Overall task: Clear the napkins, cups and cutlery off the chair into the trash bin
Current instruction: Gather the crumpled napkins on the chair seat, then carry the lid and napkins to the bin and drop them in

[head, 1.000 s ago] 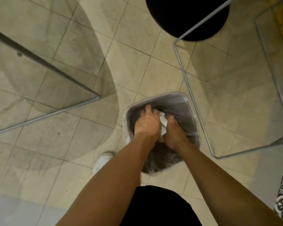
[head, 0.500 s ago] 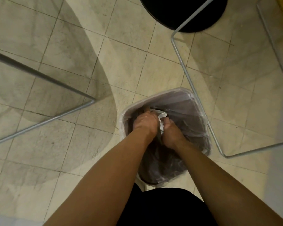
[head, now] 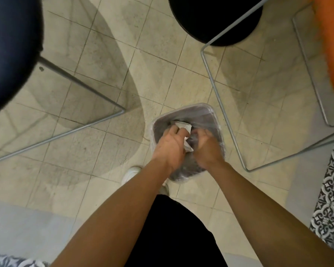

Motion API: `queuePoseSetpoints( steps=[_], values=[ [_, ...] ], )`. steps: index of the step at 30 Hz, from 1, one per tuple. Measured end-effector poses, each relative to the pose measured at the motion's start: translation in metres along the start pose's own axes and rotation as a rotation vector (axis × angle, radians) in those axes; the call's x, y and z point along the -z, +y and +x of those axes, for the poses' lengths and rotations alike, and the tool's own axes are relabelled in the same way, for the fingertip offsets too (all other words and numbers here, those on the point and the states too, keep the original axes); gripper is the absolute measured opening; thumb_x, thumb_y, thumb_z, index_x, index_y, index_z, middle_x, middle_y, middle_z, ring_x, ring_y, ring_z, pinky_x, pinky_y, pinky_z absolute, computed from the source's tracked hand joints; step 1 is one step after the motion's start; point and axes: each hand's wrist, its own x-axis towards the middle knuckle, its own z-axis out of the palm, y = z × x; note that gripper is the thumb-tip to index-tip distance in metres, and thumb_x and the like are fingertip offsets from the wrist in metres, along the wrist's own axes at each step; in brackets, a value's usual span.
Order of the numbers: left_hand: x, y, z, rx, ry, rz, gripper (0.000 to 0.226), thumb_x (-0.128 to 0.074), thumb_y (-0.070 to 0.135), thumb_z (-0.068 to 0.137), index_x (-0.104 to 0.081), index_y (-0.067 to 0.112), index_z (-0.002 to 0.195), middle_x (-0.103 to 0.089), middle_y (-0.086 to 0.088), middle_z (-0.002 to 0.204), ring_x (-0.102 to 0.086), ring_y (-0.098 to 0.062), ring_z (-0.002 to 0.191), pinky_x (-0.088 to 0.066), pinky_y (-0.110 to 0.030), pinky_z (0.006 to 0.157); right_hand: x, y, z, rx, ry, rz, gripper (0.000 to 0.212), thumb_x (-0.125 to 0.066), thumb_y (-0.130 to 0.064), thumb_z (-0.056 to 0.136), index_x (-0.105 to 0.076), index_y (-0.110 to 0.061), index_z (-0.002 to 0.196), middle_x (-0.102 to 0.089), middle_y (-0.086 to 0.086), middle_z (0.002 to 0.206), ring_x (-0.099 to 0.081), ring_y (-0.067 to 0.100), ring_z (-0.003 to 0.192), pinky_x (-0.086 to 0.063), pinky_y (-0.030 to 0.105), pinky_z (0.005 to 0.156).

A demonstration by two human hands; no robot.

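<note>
- Curled over a crumpled white napkin [head: 184, 125], the left hand [head: 169, 146] sits in the mouth of the trash bin [head: 191, 108], with its fingers bent round the paper.
- Just beside it, the right hand [head: 207, 149] is also in the bin's mouth, knuckles up and fingers bent downward. Their tips are hidden, so I cannot tell whether they grip anything.
- The napkin lies between the two hands, inside the bin's rim. One white fold shows beyond the left fingers, toward the bin's far side, and another corner pokes out of the gap between the hands.
- The bin has rounded corners and a clear plastic bag [head: 216, 122] folded over its rim. Its inside is dark, and what else lies in it cannot be made out.
- A white shoe [head: 131, 173] stands on the tiled floor [head: 162, 74] near the bin's near left corner.
- Close along the bin's right side runs a thin grey wire chair frame [head: 218, 105]. Well beyond that, further right, is an orange seat [head: 330, 54].
- On the far side of the bin is a round black seat [head: 216, 18].
- Well to the bin's left is a dark blue seat [head: 8, 45] over grey metal legs [head: 75, 130].
- A black-and-white patterned surface [head: 332, 199] lies to the bin's right, nearer the person.
</note>
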Motion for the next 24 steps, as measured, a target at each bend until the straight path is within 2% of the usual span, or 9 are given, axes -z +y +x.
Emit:
queuePoseSetpoints(
  steps=[2,8,13,19,24],
  values=[
    [0.02,0.006,-0.02,-0.014,0.062,-0.013,0.045,-0.056,0.017,0.085,-0.045,0.018,0.129,-0.042,-0.008,0.128,-0.041,-0.026,0.117,-0.034,-0.031,0.098,0.018,-0.013,-0.018,0.046,0.036,0.017,0.044,-0.065,-0.012,0.083,-0.05,-0.009,0.124,-0.05,0.01,0.127,-0.049,0.026,0.117,-0.042,0.042,0.097],
    [0.083,0.021,-0.09,0.02,0.202,-0.078,0.048,-0.063,0.026,0.08,-0.047,0.016,0.124,-0.053,-0.007,0.116,-0.048,-0.026,0.106,-0.04,-0.035,0.089,0.068,-0.068,-0.066,0.137,0.03,-0.073,0.037,-0.052,-0.009,0.089,-0.049,-0.013,0.125,-0.05,0.006,0.128,-0.047,0.024,0.119,-0.04,0.039,0.099],
    [0.127,0.014,-0.127,0.042,0.282,-0.091,0.05,-0.063,0.03,0.079,-0.047,0.017,0.125,-0.055,-0.007,0.117,-0.049,-0.023,0.11,-0.042,-0.038,0.092,0.088,-0.114,-0.09,0.269,0.052,-0.041,0.028,-0.055,-0.023,0.09,-0.052,-0.016,0.118,-0.054,0.004,0.12,-0.05,0.022,0.113,-0.044,0.038,0.095],
    [0.177,-0.007,-0.162,0.076,0.453,-0.148,0.045,-0.063,0.028,0.081,-0.05,0.016,0.122,-0.054,-0.005,0.119,-0.049,-0.019,0.111,-0.04,-0.029,0.092,0.095,-0.176,-0.106,0.379,0.068,-0.037,0.03,-0.057,-0.027,0.089,-0.054,-0.016,0.117,-0.055,0.004,0.115,-0.05,0.022,0.111,-0.043,0.042,0.094],
    [0.22,-0.035,-0.195,0.126,0.643,-0.195,0.042,-0.066,0.022,0.076,-0.055,0.015,0.115,-0.056,-0.003,0.109,-0.051,-0.02,0.101,-0.036,-0.024,0.087,0.098,-0.235,-0.123,0.517,0.068,-0.084,0.032,-0.055,-0.031,0.09,-0.054,-0.014,0.117,-0.055,0.005,0.115,-0.048,0.023,0.11,-0.041,0.041,0.093]
  ],
)
